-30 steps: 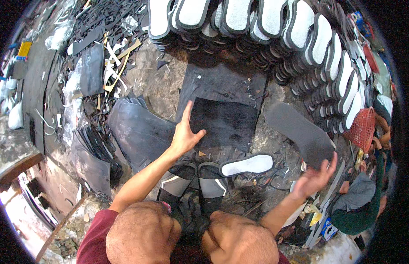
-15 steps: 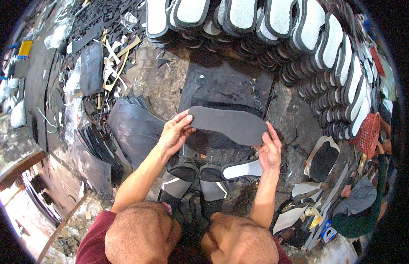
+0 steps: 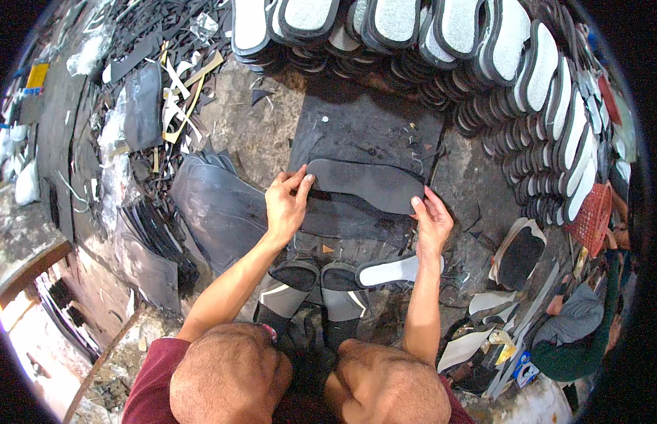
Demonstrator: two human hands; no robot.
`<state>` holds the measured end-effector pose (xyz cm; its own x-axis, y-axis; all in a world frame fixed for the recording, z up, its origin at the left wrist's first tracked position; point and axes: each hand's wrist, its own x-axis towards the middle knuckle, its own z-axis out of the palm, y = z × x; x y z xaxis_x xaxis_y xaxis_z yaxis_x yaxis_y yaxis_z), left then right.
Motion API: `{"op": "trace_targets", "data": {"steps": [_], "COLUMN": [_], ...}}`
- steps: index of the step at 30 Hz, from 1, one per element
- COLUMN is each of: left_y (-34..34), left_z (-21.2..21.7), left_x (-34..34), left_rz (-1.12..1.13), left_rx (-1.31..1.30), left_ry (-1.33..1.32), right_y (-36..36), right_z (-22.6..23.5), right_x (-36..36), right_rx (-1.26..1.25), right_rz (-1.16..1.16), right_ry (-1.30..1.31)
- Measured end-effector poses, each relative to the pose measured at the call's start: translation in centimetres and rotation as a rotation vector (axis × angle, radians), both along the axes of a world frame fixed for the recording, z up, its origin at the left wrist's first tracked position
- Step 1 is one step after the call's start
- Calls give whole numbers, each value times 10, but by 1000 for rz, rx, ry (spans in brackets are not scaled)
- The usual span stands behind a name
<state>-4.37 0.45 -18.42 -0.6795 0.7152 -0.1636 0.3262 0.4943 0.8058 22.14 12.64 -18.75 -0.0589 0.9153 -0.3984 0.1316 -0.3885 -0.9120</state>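
A dark grey shoe sole [image 3: 367, 185] is stretched lengthwise between my two hands, over a black rubber sheet. My left hand [image 3: 288, 203] pinches its left end between thumb and fingers. At the right end, my right hand [image 3: 432, 220] has its thumb on the near edge and its fingers around the tip. Beneath the sole, a larger black sheet piece [image 3: 371, 225] shows its near edge. A white-topped sole [image 3: 391, 272] lies close to my right forearm, beside my sandalled feet [image 3: 282, 291].
Tall stacks of white-topped soles [image 3: 456, 28] curve around the far and right sides. Black sheets [image 3: 219, 212] and strip scraps [image 3: 176, 106] lie to the left. A red basket [image 3: 591, 219] and a dark pad [image 3: 521, 258] stand at the right.
Both hands have carried the grey sole slightly away from me, lower over the black sheet. More of the white-topped sole near my right forearm shows.
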Motion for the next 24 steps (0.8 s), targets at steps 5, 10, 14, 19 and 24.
{"op": "trace_targets", "data": {"steps": [5, 10, 14, 19, 24], "left_y": [2, 3, 4, 7, 5], "left_z": [-1, -6, -1, -2, -5], "left_x": [-4, -5, -5, -4, -8], "left_rz": [-31, 8, 37, 59, 30], "left_rx": [-54, -33, -87, -64, -73], "left_ry": [-5, -46, -30, -57, -16], "right_y": [-1, -1, -3, -5, -5], "right_z": [-5, -7, -9, -13, -10], "right_x": [1, 1, -1, 0, -4], "right_rx": [-13, -31, -13, 11, 27], "right_rz": [-24, -32, -44, -36, -9], "right_ry": [18, -9, 50, 0, -57]}}
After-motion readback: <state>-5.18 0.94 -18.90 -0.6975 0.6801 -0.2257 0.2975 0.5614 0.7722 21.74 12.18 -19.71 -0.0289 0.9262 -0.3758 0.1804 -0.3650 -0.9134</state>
